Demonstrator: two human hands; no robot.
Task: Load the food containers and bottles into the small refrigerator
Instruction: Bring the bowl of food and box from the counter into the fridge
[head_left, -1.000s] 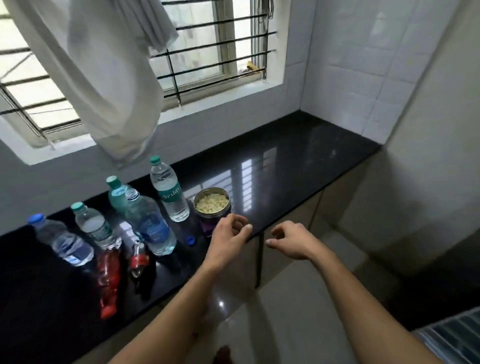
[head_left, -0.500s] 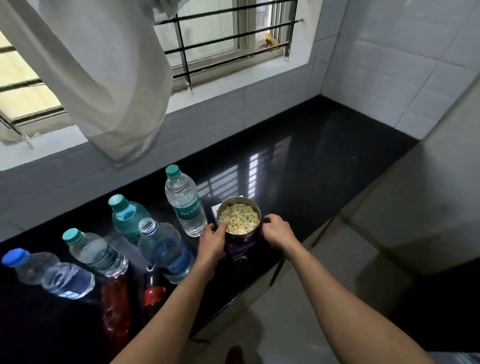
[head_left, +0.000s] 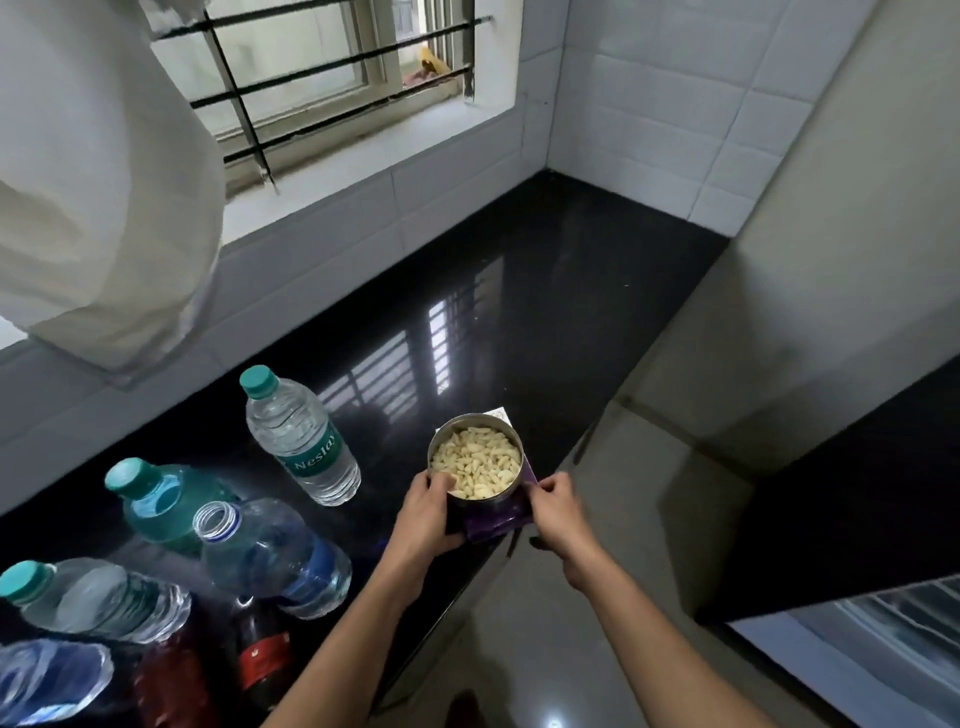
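Note:
A round steel container (head_left: 475, 463) filled with pale food pieces sits on a purple box (head_left: 493, 519) at the front edge of the black counter (head_left: 519, 312). My left hand (head_left: 426, 512) grips the container's left side and the box beneath it. My right hand (head_left: 558, 506) holds the box's right side. To the left stand several water bottles: a green-capped Nestlé bottle (head_left: 298, 436), a teal bottle (head_left: 156, 499), an uncapped blue-label bottle (head_left: 270, 556) and another clear one (head_left: 93, 603). Two red bottles (head_left: 260, 654) stand nearest me.
A white cloth (head_left: 98, 182) hangs over the barred window (head_left: 332, 67) at the upper left. White tiled walls close the counter's far right corner. A dark surface with a wire shelf (head_left: 872, 639) shows at the lower right. Tiled floor lies below.
Both hands have gone from hovering short of the container to closing on it and the purple box. The camera has moved nearer and tilted up.

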